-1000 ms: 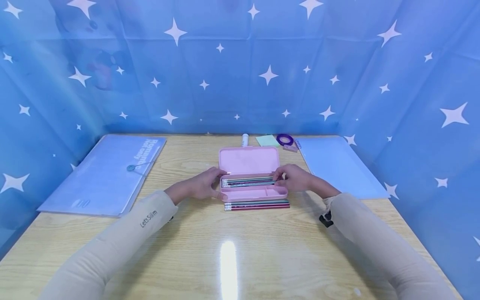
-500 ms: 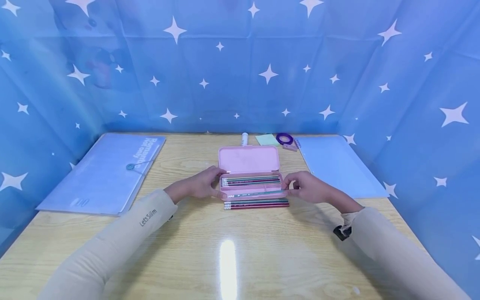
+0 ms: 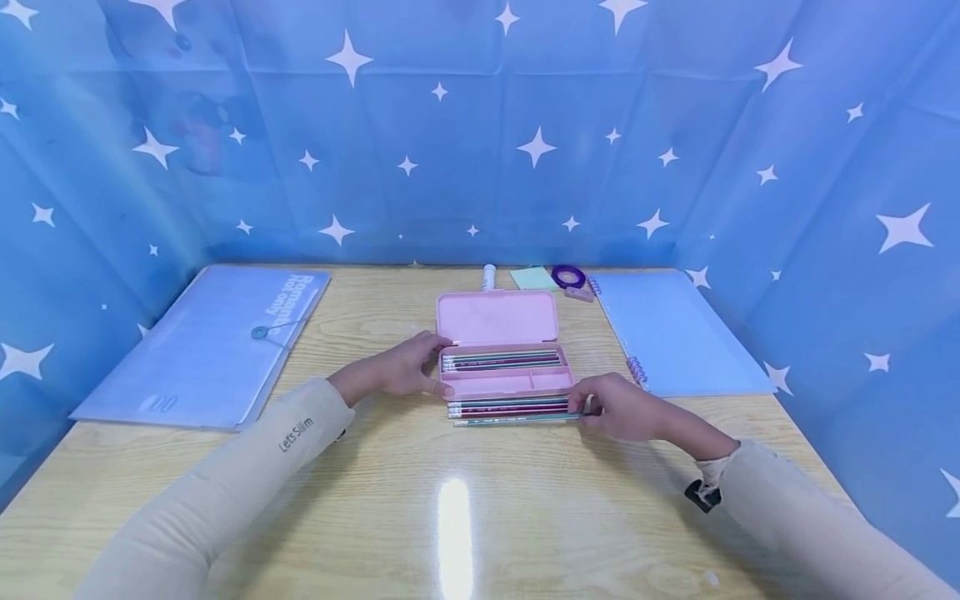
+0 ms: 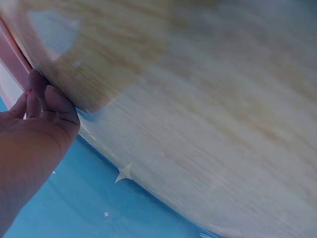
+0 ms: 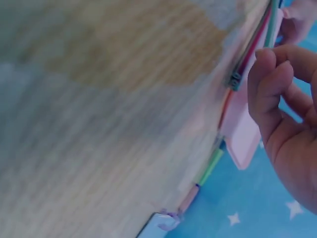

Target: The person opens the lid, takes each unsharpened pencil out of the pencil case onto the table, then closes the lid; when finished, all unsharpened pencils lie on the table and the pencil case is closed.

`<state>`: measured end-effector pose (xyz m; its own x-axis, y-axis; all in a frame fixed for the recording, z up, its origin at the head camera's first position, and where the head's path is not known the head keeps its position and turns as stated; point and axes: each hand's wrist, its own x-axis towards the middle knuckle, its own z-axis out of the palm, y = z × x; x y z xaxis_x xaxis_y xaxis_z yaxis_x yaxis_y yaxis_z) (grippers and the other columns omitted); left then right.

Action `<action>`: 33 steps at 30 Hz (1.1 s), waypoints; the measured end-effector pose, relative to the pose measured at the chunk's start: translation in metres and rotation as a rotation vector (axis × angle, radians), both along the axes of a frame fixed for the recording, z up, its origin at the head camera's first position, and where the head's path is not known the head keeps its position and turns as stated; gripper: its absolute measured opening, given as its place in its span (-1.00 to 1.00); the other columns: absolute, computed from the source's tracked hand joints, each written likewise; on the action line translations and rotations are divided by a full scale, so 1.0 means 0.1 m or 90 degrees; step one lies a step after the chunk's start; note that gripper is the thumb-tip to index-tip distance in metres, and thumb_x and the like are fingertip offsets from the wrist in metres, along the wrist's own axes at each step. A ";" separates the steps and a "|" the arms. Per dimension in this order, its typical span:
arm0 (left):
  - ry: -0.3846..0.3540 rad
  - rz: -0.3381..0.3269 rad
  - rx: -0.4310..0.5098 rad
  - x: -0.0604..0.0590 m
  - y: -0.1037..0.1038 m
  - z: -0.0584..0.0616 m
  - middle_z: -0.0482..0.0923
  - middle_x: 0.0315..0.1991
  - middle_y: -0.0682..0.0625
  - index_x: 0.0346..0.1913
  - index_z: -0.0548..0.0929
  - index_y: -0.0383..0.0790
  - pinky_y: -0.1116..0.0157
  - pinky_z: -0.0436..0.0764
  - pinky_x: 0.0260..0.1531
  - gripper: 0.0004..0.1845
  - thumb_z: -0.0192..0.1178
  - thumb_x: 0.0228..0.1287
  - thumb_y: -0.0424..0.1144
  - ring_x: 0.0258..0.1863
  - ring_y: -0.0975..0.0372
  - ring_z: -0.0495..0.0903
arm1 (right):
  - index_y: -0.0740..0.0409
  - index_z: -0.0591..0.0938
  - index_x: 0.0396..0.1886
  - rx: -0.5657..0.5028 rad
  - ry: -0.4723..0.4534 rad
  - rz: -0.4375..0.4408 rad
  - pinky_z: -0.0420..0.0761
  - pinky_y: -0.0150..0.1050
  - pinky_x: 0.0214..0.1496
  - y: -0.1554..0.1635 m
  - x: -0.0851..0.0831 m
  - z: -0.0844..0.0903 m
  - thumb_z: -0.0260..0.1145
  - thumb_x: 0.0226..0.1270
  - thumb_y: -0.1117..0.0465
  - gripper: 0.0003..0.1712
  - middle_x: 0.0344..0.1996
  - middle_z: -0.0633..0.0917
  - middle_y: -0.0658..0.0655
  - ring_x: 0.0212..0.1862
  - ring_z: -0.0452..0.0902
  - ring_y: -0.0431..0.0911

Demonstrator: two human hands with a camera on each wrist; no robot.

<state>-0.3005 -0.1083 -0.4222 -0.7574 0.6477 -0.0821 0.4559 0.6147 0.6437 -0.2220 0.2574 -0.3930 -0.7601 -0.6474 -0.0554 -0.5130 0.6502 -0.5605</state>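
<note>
An open pink pencil case (image 3: 491,385) stands mid-table with its lid (image 3: 497,318) folded back. My left hand (image 3: 403,367) holds its left end, thumb at the front corner and fingers near the hinge. Several pencils (image 3: 502,361) lie in the rear compartment; the two front compartments show bare pink. My right hand (image 3: 621,407) pinches the right end of a teal pencil (image 3: 517,422), low in front of a row of dark and red pencils (image 3: 510,408) on the table. In the right wrist view, thumb and fingertips meet at the end of the teal pencil (image 5: 271,25).
A translucent document folder (image 3: 202,350) lies at left, a spiral-bound blue notebook (image 3: 678,333) at right. Behind the case are a white tube (image 3: 489,277), green sticky notes (image 3: 533,278), a purple tape roll (image 3: 568,277) and a small pinkish block (image 3: 579,294). A starred blue curtain (image 3: 450,200) surrounds the table.
My right hand has taken the teal pencil out of the rear compartment, across the case's front, down to the row on the table. My left hand has stayed on the case.
</note>
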 end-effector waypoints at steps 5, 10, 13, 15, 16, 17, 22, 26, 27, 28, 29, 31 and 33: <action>-0.003 0.000 0.006 0.00 0.00 0.01 0.32 0.24 -0.15 0.43 0.25 -0.33 0.17 0.36 0.14 -0.02 0.48 0.07 0.08 0.11 0.10 0.31 | 0.16 0.66 -0.35 -0.021 -0.010 -0.045 0.56 -0.31 -0.43 0.02 -0.01 -0.06 0.40 0.20 0.44 -0.88 -0.40 0.67 -0.01 -0.45 0.54 -0.23; -0.008 0.003 0.007 0.01 0.00 0.02 0.33 0.22 -0.13 0.44 0.25 -0.32 0.18 0.37 0.10 -0.03 0.47 0.08 0.07 0.09 0.10 0.32 | 0.15 0.67 -0.40 -0.033 0.028 -0.066 0.55 -0.32 -0.40 0.03 -0.03 -0.12 0.42 0.17 0.41 -0.89 -0.43 0.67 -0.04 -0.47 0.53 -0.23; -0.011 0.006 0.005 0.01 0.00 0.02 0.33 0.21 -0.13 0.44 0.24 -0.32 0.20 0.38 0.08 -0.03 0.47 0.08 0.07 0.08 0.10 0.32 | 0.13 0.67 -0.45 -0.038 0.056 -0.085 0.55 -0.33 -0.38 0.02 -0.05 -0.15 0.45 0.13 0.41 -0.87 -0.47 0.67 -0.06 -0.46 0.54 -0.24; -0.013 0.006 0.004 0.02 0.00 0.03 0.32 0.22 -0.13 0.44 0.24 -0.31 0.20 0.38 0.08 -0.03 0.47 0.09 0.06 0.08 0.10 0.32 | 0.11 0.65 -0.47 -0.042 0.064 -0.101 0.55 -0.33 -0.39 0.01 -0.06 -0.17 0.47 0.10 0.41 -0.84 -0.49 0.66 -0.06 -0.46 0.54 -0.25; -0.014 0.006 0.004 0.02 0.00 0.03 0.32 0.22 -0.13 0.44 0.24 -0.31 0.20 0.39 0.07 -0.03 0.46 0.09 0.07 0.08 0.10 0.32 | 0.10 0.65 -0.48 -0.043 0.071 -0.106 0.55 -0.34 -0.39 0.01 -0.07 -0.17 0.48 0.08 0.41 -0.83 -0.50 0.66 -0.07 -0.45 0.54 -0.25; -0.014 0.006 0.004 0.02 0.00 0.03 0.32 0.22 -0.13 0.44 0.24 -0.31 0.20 0.39 0.07 -0.03 0.46 0.09 0.07 0.08 0.10 0.32 | 0.10 0.64 -0.49 -0.042 0.075 -0.112 0.55 -0.34 -0.39 0.00 -0.07 -0.18 0.49 0.06 0.41 -0.81 -0.50 0.66 -0.06 -0.45 0.54 -0.25; -0.011 0.001 0.010 0.02 0.00 0.02 0.34 0.16 -0.12 0.43 0.25 -0.32 0.21 0.41 0.02 -0.04 0.47 0.09 0.06 0.04 0.11 0.33 | 0.11 0.63 -0.49 -0.033 0.066 -0.132 0.53 -0.34 -0.41 -0.01 -0.09 -0.16 0.52 0.08 0.36 -0.81 -0.53 0.64 -0.05 -0.47 0.52 -0.23; -0.010 -0.005 0.015 0.01 0.00 0.00 0.35 0.10 -0.11 0.42 0.27 -0.31 0.22 0.42 -0.04 -0.05 0.48 0.08 0.05 -0.02 0.12 0.33 | 0.09 0.63 -0.46 -0.019 0.042 -0.127 0.49 -0.34 -0.43 -0.01 -0.10 -0.09 0.51 0.13 0.30 -0.84 -0.52 0.63 -0.07 -0.49 0.48 -0.22; -0.011 -0.005 0.016 0.01 0.00 0.01 0.35 0.10 -0.11 0.42 0.27 -0.31 0.22 0.42 -0.05 -0.05 0.48 0.07 0.05 -0.03 0.12 0.33 | 0.09 0.64 -0.45 -0.017 0.039 -0.124 0.48 -0.34 -0.44 -0.01 -0.11 -0.07 0.49 0.15 0.30 -0.85 -0.52 0.62 -0.07 -0.50 0.47 -0.22; -0.012 -0.004 0.017 0.01 0.00 0.01 0.35 0.09 -0.11 0.42 0.27 -0.32 0.22 0.42 -0.06 -0.05 0.48 0.07 0.05 -0.03 0.12 0.33 | 0.09 0.65 -0.43 -0.016 0.037 -0.120 0.47 -0.34 -0.45 -0.02 -0.13 -0.03 0.48 0.17 0.30 -0.87 -0.52 0.62 -0.07 -0.53 0.45 -0.22; -0.012 -0.003 0.017 0.01 0.00 0.01 0.34 0.09 -0.10 0.42 0.27 -0.32 0.23 0.42 -0.06 -0.05 0.48 0.07 0.05 -0.04 0.13 0.33 | 0.10 0.66 -0.41 -0.016 0.038 -0.114 0.46 -0.33 -0.46 -0.03 -0.14 0.00 0.47 0.19 0.30 -0.89 -0.52 0.61 -0.07 -0.54 0.43 -0.21; -0.016 -0.002 0.019 0.01 0.00 0.02 0.34 0.10 -0.11 0.42 0.26 -0.33 0.22 0.42 -0.06 -0.04 0.48 0.08 0.05 -0.04 0.12 0.33 | 0.13 0.68 -0.36 -0.021 0.039 -0.104 0.45 -0.31 -0.48 -0.05 -0.19 0.07 0.44 0.22 0.30 -0.93 -0.50 0.62 -0.05 -0.56 0.40 -0.19; -0.019 0.000 0.021 0.02 0.00 0.02 0.34 0.09 -0.12 0.42 0.26 -0.34 0.22 0.42 -0.06 -0.05 0.48 0.08 0.04 -0.05 0.12 0.33 | 0.15 0.69 -0.31 -0.021 0.040 -0.097 0.47 -0.29 -0.46 -0.09 -0.24 0.12 0.42 0.24 0.29 -0.94 -0.46 0.64 -0.04 -0.57 0.40 -0.19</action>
<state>-0.2988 -0.1081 -0.4203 -0.7550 0.6505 -0.0831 0.4359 0.5924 0.6775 -0.2457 0.2481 -0.3811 -0.8509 -0.5251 0.0146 -0.4446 0.7051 -0.5524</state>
